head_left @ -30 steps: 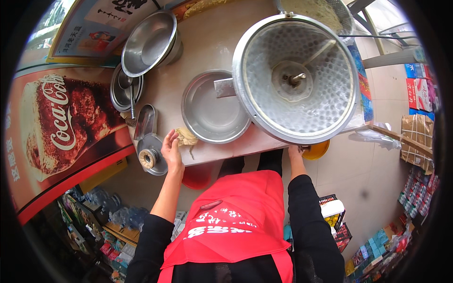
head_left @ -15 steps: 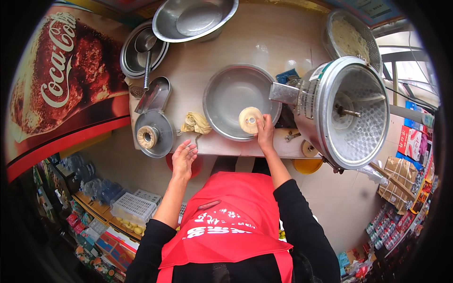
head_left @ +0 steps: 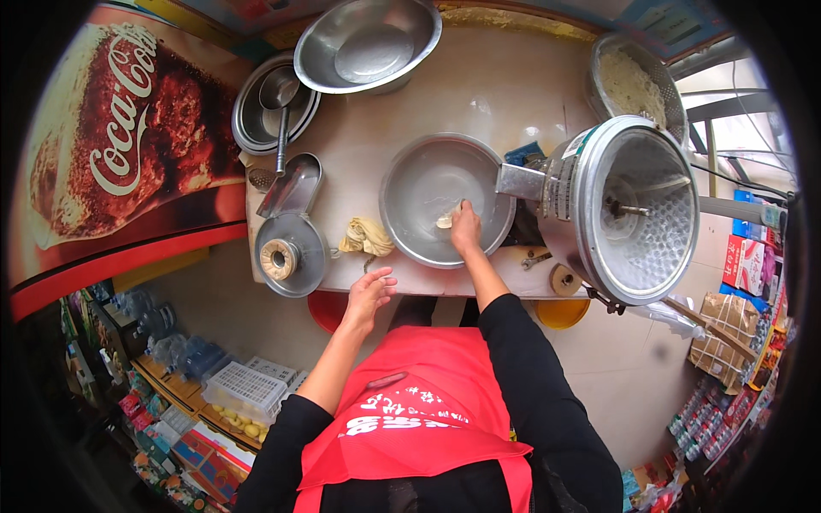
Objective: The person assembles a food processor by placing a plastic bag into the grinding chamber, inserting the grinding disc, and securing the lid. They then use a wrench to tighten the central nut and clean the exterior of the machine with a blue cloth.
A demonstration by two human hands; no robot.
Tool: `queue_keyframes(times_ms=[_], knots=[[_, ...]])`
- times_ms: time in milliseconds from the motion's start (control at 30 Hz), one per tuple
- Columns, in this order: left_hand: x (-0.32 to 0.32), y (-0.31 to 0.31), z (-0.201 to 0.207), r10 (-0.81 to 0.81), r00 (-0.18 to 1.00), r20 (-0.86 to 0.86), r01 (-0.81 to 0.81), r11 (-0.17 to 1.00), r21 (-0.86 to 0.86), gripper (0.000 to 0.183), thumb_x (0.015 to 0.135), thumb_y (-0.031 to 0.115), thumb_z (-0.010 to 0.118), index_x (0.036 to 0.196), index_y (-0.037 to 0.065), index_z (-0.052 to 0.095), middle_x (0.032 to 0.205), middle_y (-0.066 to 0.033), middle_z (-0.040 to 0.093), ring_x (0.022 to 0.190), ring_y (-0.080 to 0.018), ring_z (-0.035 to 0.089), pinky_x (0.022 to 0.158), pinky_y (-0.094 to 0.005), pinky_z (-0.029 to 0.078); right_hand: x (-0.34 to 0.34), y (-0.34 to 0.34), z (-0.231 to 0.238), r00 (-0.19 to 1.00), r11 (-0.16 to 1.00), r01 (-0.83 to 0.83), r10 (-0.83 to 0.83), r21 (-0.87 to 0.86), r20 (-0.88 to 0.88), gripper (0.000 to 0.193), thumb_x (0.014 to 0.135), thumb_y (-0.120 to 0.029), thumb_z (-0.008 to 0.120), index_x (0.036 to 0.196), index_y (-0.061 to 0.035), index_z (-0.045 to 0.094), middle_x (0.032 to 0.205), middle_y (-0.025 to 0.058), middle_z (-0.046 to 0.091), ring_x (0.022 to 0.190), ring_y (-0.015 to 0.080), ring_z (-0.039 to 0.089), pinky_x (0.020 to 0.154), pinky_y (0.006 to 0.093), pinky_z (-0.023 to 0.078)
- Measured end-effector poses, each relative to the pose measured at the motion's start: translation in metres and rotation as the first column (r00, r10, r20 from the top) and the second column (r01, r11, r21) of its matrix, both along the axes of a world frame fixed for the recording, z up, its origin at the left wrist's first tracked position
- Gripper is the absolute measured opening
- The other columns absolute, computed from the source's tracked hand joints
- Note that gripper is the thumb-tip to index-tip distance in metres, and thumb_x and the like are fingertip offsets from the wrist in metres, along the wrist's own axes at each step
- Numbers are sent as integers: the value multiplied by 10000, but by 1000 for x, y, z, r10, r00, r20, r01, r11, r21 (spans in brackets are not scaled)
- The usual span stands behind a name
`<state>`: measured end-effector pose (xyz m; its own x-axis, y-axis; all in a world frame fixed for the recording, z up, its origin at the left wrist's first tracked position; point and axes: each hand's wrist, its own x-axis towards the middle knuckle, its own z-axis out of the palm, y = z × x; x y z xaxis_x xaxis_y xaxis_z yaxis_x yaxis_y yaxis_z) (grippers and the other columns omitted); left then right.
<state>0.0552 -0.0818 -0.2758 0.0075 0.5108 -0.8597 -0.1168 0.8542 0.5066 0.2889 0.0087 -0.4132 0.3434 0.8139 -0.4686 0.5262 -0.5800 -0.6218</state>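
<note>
To your L, a red panel w/ a pic of a dark iced drink. Up top on the table, a wide steel bowl, tilted; just L of it, a steel pot w/ a ladle across it. Nr the front edge you've a crumpled yellowish cloth. Far R corner: a colander w/ pale stuff in it, too small to ID.

Under the table: red tub on your L, yellow basin on your R. Lower L: big clear bottles nr a white plastic crate. Out R on the flr: a brown parcel tied w/ string, red box behind, drinks packs nearer you.
</note>
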Motion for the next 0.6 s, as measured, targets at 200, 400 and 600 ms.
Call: queue_keyframes(times_ms=[200, 400, 600], knots=[[67, 52, 4, -11, 985, 170, 19, 999, -45, 551, 978, 419, 641, 1413, 113, 497, 1254, -71, 641, 1094, -173, 594, 923, -374, 470, 6, -11, 128, 927, 927, 116, 28, 357, -373, 150, 1007, -135, 543, 1100, -18, 533, 703, 92, 639, 517, 137, 594, 475, 320, 452], [110, 108, 65, -65, 880, 471, -65, 965, 255, 298, 971, 313, 672, 1185, 108, 649, 1076, -29, 709, 965, -158, 669, 874, -352, 530, 37, -32, 260, 893, 895, 154, 55, 418, -448, 131, 998, -108, 559, 1089, -16, 537, 741, 166, 663, 591, 297, 639, 558, 398, 487], [185, 144, 155, -440, 858, 265, 168, 728, 665, 177, 937, 150, 721, 1074, 56, 661, 948, -2, 700, 834, -74, 644, 779, -243, 521, 101, -52, 335, 990, 667, 92, 20, 739, -142, 273, 953, -42, 603, 1211, -2, 521, 1071, 207, 643, 937, 345, 663, 771, 408, 517]])
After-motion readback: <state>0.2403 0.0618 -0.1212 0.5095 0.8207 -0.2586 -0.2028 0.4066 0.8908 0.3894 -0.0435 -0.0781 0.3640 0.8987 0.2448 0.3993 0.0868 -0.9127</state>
